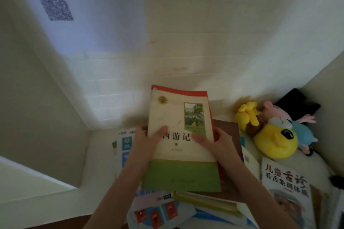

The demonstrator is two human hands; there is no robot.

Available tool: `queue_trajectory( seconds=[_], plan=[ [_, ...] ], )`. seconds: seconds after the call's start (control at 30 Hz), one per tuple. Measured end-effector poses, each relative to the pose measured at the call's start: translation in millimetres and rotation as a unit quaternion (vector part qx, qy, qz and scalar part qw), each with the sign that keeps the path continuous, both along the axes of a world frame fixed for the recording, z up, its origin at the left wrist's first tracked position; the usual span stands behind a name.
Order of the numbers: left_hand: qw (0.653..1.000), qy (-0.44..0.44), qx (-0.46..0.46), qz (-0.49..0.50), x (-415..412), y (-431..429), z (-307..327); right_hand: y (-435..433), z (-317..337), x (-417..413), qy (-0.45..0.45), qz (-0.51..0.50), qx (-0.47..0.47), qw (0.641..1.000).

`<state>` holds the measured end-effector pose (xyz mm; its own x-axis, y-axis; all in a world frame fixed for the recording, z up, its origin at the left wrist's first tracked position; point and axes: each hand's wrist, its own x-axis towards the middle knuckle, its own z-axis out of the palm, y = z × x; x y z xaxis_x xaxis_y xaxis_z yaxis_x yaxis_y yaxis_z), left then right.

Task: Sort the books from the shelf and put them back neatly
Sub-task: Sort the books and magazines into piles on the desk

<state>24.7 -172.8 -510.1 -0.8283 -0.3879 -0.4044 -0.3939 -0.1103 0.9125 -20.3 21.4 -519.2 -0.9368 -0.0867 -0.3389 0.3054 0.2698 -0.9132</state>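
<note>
Head cam, entry 1: cream-green book (181, 141), red book (186, 92) stacked behind it, held above loose pile (204, 201) in shelf bay (46, 117). L hand (147, 141) & R hand (217, 141): thumbs laid on cover, side edges gripped. Risk: red book could be dropped if grip is eased; pile could be knocked. Other fingers hidden behind; title blurred; btm books cut off.

Person: two bare hands with bare forearms.
Left hand (147, 141) and right hand (219, 143), slim-fingered, uncovered; forearms (119, 188) slender, unclothed down to the frame's lower edge; finer detail lost to blur.
</note>
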Motion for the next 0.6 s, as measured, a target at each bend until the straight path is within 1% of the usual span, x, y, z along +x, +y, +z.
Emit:
queue_trajectory(
  seconds=[0.13,0.23,0.27,0.3,0.33,0.37,0.4,0.43,0.47,0.53,0.57,0.6],
  plan=[
    [0.996,-0.027,0.013,-0.080,-22.1,59.1,-22.9,63.0,-10.8,1.9,-0.022,-0.067,0.027,0.997],
    [0.991,-0.038,0.015,-0.130,-33.6,90.9,-36.4,95.6,-23.0,1.7,-0.029,-0.096,0.038,0.994],
    [0.989,-0.035,0.000,-0.146,-34.7,98.3,-45.3,101.0,-29.1,1.9,-0.036,-0.097,0.044,0.994],
    [0.984,-0.033,-0.052,-0.170,-35.1,103.3,-55.1,104.6,-36.4,2.5,-0.041,-0.097,0.055,0.993],
    [0.972,-0.037,-0.130,-0.192,-35.1,105.8,-65.7,106.1,-43.7,3.3,-0.043,-0.095,0.070,0.992],
    [0.960,-0.032,-0.199,-0.193,-34.1,106.6,-73.5,106.0,-49.8,3.9,-0.042,-0.098,0.085,0.991],
    [0.956,-0.022,-0.229,-0.180,-32.3,106.1,-77.4,106.4,-53.8,3.6,-0.041,-0.102,0.105,0.988],
    [0.958,-0.014,-0.229,-0.173,-30.6,105.1,-83.5,106.7,-54.9,2.5,-0.034,-0.101,0.126,0.986],
    [0.961,-0.023,-0.201,-0.190,-28.4,103.5,-85.7,108.0,-55.0,0.3,-0.027,-0.092,0.148,0.984],
    [0.966,-0.065,-0.109,-0.225,-21.0,101.9,-90.9,111.6,-56.1,-2.0,-0.026,-0.061,0.184,0.981],
    [0.968,-0.070,-0.074,-0.230,-17.2,102.5,-94.3,114.6,-59.4,-3.3,-0.024,-0.046,0.199,0.979],
    [0.969,-0.069,-0.058,-0.231,-13.7,104.2,-95.5,116.2,-61.5,-4.6,-0.025,-0.035,0.212,0.976]
  ],
)
